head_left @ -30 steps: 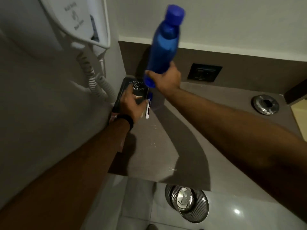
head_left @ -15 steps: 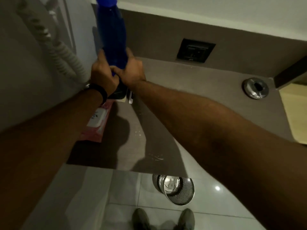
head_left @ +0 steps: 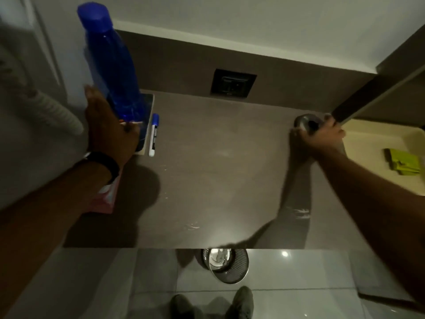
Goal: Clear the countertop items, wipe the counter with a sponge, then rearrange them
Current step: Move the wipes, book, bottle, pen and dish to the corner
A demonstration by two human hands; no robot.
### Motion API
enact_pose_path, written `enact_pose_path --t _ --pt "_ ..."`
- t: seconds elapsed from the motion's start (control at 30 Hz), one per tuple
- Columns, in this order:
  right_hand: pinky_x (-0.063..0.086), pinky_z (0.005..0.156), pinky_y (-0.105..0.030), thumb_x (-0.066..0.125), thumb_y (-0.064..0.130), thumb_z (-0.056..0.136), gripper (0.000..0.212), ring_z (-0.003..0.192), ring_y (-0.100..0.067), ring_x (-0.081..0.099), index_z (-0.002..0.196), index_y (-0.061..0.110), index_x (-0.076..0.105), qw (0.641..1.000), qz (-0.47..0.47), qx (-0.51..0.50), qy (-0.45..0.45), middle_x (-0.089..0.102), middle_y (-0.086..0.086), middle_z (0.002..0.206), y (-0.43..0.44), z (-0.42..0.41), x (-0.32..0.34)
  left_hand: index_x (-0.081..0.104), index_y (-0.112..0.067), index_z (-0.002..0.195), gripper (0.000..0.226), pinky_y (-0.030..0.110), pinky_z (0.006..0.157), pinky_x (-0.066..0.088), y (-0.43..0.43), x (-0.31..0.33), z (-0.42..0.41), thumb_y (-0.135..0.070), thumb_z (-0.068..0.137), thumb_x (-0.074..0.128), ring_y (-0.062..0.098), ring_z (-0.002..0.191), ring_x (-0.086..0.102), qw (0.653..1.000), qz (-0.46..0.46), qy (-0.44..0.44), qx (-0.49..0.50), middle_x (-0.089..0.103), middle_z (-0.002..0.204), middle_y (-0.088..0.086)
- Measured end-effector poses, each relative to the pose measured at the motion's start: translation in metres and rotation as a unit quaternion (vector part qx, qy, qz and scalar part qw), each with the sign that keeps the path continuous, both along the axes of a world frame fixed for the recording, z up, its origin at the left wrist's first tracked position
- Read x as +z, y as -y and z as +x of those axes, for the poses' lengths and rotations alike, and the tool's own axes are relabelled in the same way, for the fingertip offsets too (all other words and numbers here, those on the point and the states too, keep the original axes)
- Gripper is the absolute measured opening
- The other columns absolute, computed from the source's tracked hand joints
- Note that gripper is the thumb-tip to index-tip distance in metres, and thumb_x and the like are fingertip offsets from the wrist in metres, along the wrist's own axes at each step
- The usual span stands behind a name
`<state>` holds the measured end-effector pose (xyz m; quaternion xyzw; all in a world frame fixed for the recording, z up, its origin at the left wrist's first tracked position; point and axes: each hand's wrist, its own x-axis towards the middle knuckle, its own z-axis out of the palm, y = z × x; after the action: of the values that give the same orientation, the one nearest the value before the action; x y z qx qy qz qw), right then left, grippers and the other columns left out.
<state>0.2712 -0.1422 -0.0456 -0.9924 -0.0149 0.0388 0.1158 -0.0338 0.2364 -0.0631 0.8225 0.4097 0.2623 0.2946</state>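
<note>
While the blue bottle (head_left: 112, 65) is gripped low, upright, by the left hand (head_left: 108, 130) at the counter's (head_left: 218, 169) back-left corner, the round metal dish (head_left: 307, 122), back-right, is grasped by the nearer right hand (head_left: 319, 139).

We see the countertop (head_left: 207, 176) running from the left wall to a lower surface (head_left: 377, 157) on the right. At the far left the bottle (head_left: 110, 65) stands upright on the book (head_left: 148, 104), which lies against the wall corner. Our left hand (head_left: 108, 130) rests against the bottle's near side. The marker (head_left: 153, 134) lies just right of the book, parallel to its edge. Nearer us, under our left wrist, a packet (head_left: 108, 199) lies on the counter. Behind, a wall socket (head_left: 233, 85) sits in the backsplash. At the far right our right hand (head_left: 322, 137) touches the round metal dish (head_left: 305, 122). Right of it, a folded cloth (head_left: 402, 161) lies on the lower surface. Below the counter's front edge a wire bin (head_left: 226, 264) stands on the floor, before our shoes (head_left: 241, 300).
</note>
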Motion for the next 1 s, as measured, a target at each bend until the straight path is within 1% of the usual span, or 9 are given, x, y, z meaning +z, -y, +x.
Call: enact_pose_path --t 0.13,0.27,0.37,0.43,0.47,0.53,0.63,0.8,1.0 --pt "0.047 0.114 -0.048 0.065 0.07 0.086 0.092 0.134 -0.045 0.055 0.151 0.008 0.046 0.997 -0.016 0.068 -0.016 0.055 -0.028 0.146 0.015 0.014 -0.014 0.005 -0.011 0.16 0.096 0.028 0.124 0.011 0.011 0.003 -0.01 -0.02 0.09 0.07 0.024 0.156 0.012 1.0 -0.025 -0.008 0.016 0.01 0.169 0.01" --pt "0.054 0.093 -0.048 0.068 0.07 0.085 0.079 0.111 -0.048 0.067 0.138 0.011 0.059 0.998 0.01 0.061 -0.016 0.066 -0.029 0.126 -0.011 0.012 -0.026 0.009 -0.013 0.16 0.086 0.041 0.128 0.012 0.014 0.004 -0.029 -0.017 0.093 0.063 0.023 0.156 0.011 0.997 -0.058 -0.016 0.053 0.012 0.169 0.008" --pt "0.058 0.096 -0.052 0.075 0.067 0.081 0.077 0.114 -0.044 0.067 0.141 0.02 0.058 0.996 0.07 0.057 -0.015 0.066 -0.02 0.128 -0.037 -0.012 -0.025 0.027 -0.03 0.154 0.075 0.046 0.123 0.03 0.025 0.004 -0.049 -0.016 0.091 0.066 0.019 0.15 0.032 0.992 -0.099 0.054 0.059 0.033 0.161 0.001" --pt "0.056 0.098 -0.05 0.078 0.062 0.082 0.073 0.114 -0.042 0.066 0.14 0.021 0.061 0.984 0.103 0.142 0.006 0.066 -0.017 0.128 -0.062 -0.046 -0.023 0.04 -0.061 0.126 0.064 0.042 0.113 0.045 0.036 0.006 -0.061 -0.016 0.09 0.069 0.011 0.133 0.052 0.988 -0.111 0.101 0.039 0.054 0.14 -0.015" --pt "0.055 0.101 -0.049 0.079 0.06 0.082 0.073 0.115 -0.041 0.065 0.14 0.02 0.062 0.973 0.115 0.2 0.009 0.065 -0.016 0.13 -0.077 -0.067 -0.021 0.044 -0.065 0.116 0.06 0.04 0.107 0.05 0.039 0.004 -0.067 -0.018 0.09 0.07 0.009 0.124 0.059 0.987 -0.113 0.105 0.033 0.061 0.129 -0.018" --pt "0.051 0.108 -0.047 0.081 0.058 0.081 0.073 0.122 -0.04 0.063 0.14 0.019 0.063 0.942 0.139 0.305 0.0 0.062 -0.015 0.139 -0.113 -0.112 -0.016 0.053 -0.047 0.125 0.048 0.042 0.102 0.054 0.041 -0.002 -0.074 -0.017 0.091 0.068 0.016 0.117 0.064 0.988 -0.12 0.092 0.03 0.067 0.123 -0.006" --pt "0.044 0.115 -0.042 0.081 0.061 0.079 0.071 0.133 -0.037 0.055 0.137 0.022 0.066 0.896 0.162 0.412 -0.029 0.055 -0.014 0.15 -0.172 -0.179 -0.007 0.049 -0.017 0.141 0.053 0.038 0.112 0.046 0.036 -0.01 -0.082 -0.006 0.091 0.061 0.022 0.13 0.056 0.99 -0.12 0.052 0.051 0.06 0.138 0.006" --pt "0.046 0.113 -0.046 0.072 0.064 0.082 0.071 0.132 -0.028 0.052 0.14 0.026 0.058 0.85 0.125 0.512 -0.023 0.055 -0.006 0.148 -0.257 -0.239 -0.006 0.052 -0.021 0.138 0.05 0.04 0.111 0.047 0.024 -0.001 -0.079 -0.005 0.092 0.059 0.014 0.128 0.057 0.988 -0.148 0.02 -0.043 0.062 0.136 0.0" --pt "0.046 0.112 -0.045 0.078 0.045 0.085 0.058 0.133 -0.029 0.05 0.136 0.023 0.06 0.853 0.095 0.512 -0.046 0.054 -0.007 0.145 -0.297 -0.243 -0.022 0.048 -0.016 0.138 0.056 0.033 0.109 0.046 0.016 -0.004 -0.077 0.0 0.087 0.061 0.021 0.128 0.057 0.989 -0.124 -0.043 -0.065 0.06 0.135 0.005"
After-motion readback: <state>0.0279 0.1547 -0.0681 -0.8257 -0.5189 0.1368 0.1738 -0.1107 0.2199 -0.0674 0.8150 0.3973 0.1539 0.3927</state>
